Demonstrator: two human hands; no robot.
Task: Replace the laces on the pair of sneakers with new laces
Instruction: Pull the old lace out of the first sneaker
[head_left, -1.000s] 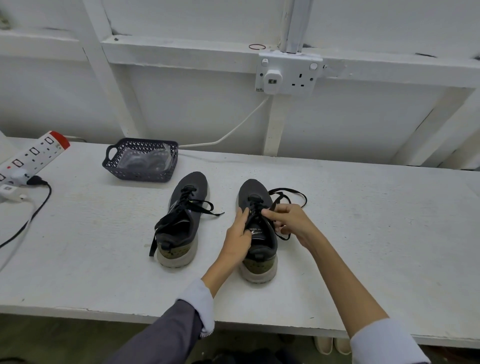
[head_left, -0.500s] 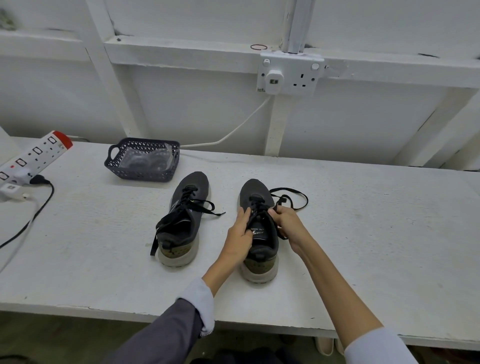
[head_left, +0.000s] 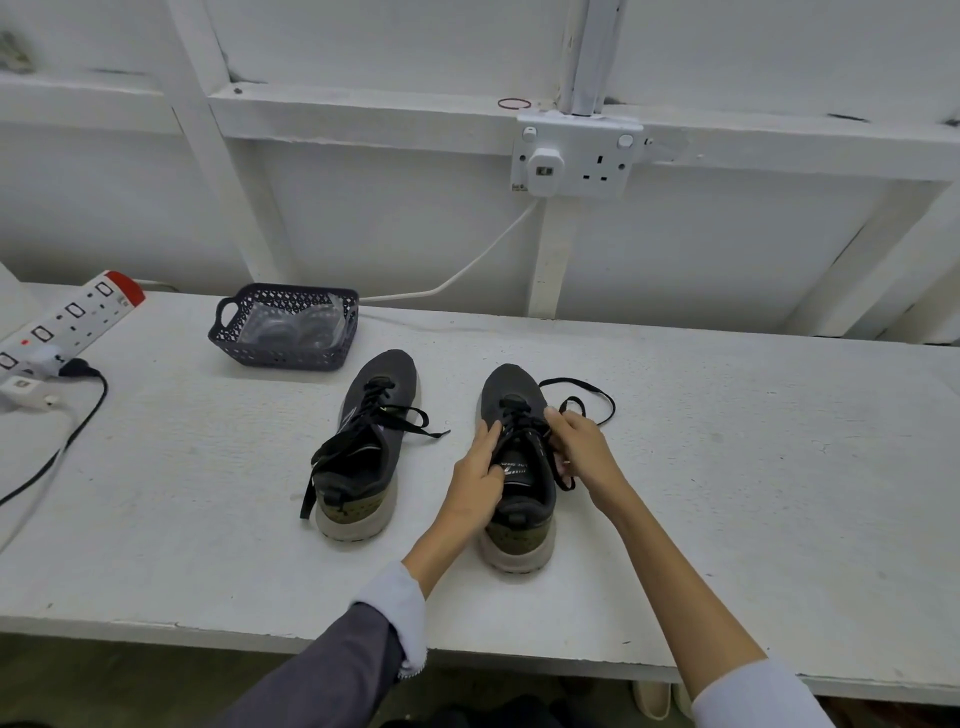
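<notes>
Bench (head_left: 727, 493): right grip (head_left: 584, 449) (pinched) on lace (head_left: 565, 480)

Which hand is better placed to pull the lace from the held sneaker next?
Likely the right hand: its fingers pinch the lace at the eyelets, and its loop lies on that side; the left hand holds the sneaker.

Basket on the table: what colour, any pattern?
Dark grey basket, its walls an openwork lattice. The head view, the only one, shows it clearly.

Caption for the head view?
Left hand holds the right-hand sneaker while right hand pinches its black lace; the other sneaker and a basket sit nearby.
</notes>
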